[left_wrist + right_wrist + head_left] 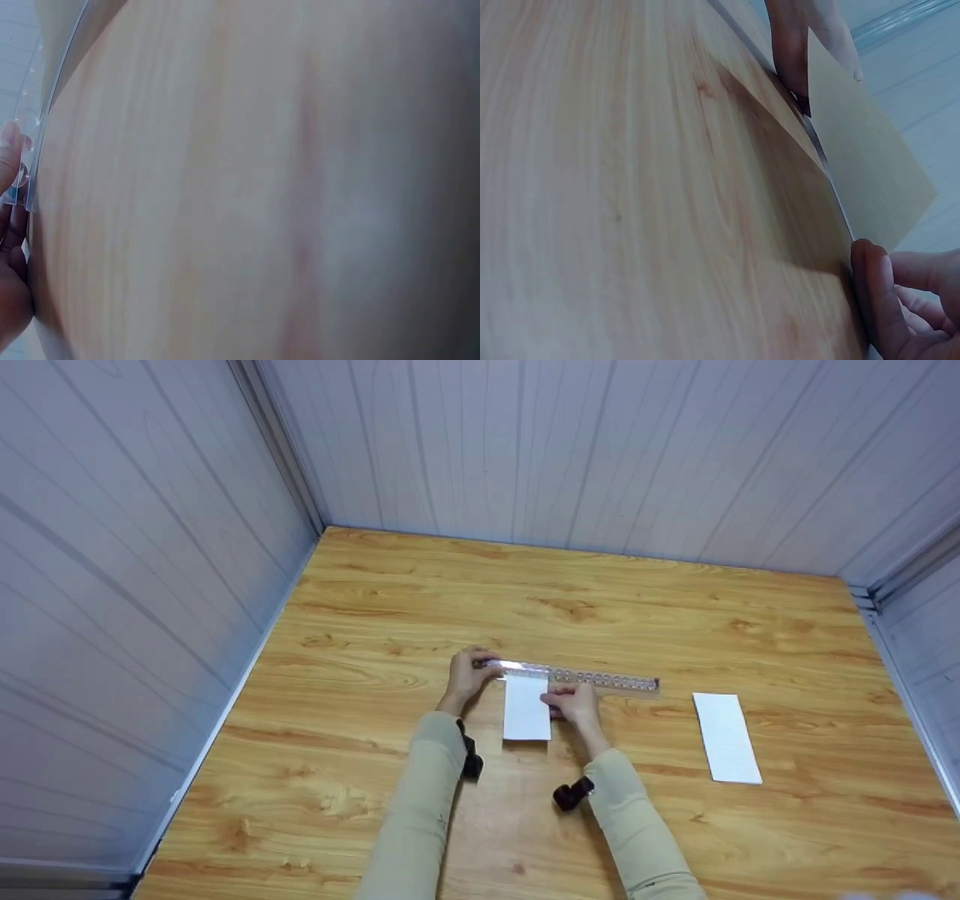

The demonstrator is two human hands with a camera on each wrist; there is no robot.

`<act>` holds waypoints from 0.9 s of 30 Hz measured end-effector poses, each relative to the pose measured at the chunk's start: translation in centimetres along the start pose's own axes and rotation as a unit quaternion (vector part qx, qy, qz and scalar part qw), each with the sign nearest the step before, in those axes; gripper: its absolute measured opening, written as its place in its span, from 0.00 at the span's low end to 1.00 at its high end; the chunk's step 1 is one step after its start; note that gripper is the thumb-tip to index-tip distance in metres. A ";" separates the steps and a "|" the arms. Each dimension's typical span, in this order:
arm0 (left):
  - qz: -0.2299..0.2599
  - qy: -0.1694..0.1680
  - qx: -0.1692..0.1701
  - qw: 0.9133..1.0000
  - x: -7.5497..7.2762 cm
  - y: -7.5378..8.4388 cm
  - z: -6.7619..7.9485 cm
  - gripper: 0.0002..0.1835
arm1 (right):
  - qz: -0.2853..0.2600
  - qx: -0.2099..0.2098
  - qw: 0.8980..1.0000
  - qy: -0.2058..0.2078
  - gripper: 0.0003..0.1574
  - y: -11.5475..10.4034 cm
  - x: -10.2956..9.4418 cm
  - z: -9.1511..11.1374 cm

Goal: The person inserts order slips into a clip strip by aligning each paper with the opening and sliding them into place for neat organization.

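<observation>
A long clear plastic strip (600, 679), ruler-like with a row of round shapes along it, lies across the middle of the table. My left hand (466, 675) grips its left end; in the left wrist view the thumb of the left hand (11, 172) is on the face of the strip (28, 142) and fingers are behind it. A white paper sheet (526, 709) meets the strip at its top edge. My right hand (576, 705) pinches the sheet's right edge. In the right wrist view, the paper (862, 157) stands raised off the wood, casting a shadow.
A second white paper (727, 737) lies flat to the right of my right hand. The wood-grain table (360, 615) is bounded by pale panel walls (480, 450) at the back and sides. Each wrist wears a dark camera (471, 757).
</observation>
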State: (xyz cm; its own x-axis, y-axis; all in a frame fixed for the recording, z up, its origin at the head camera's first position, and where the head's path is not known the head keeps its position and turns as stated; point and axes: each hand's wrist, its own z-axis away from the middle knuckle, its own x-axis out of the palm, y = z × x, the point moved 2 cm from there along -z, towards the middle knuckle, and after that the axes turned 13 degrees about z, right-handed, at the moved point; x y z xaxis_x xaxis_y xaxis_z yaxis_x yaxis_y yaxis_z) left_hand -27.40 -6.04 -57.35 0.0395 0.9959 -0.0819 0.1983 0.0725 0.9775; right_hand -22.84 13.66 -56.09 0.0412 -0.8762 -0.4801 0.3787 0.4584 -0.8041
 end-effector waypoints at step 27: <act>-0.004 0.004 0.009 1.000 0.1 0.1 0.0 0.09 | -0.005 -0.004 1.000 0.001 0.12 -0.6 1.0 -0.1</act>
State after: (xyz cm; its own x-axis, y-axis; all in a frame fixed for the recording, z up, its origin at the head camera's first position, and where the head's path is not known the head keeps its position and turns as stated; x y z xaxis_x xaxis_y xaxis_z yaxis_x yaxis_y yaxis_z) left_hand -27.42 -5.98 -57.26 0.0309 0.9957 -0.0872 0.2153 0.0786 0.9734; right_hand -23.10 12.51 -56.15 0.0361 -0.8807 -0.4724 0.3721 0.4505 -0.8115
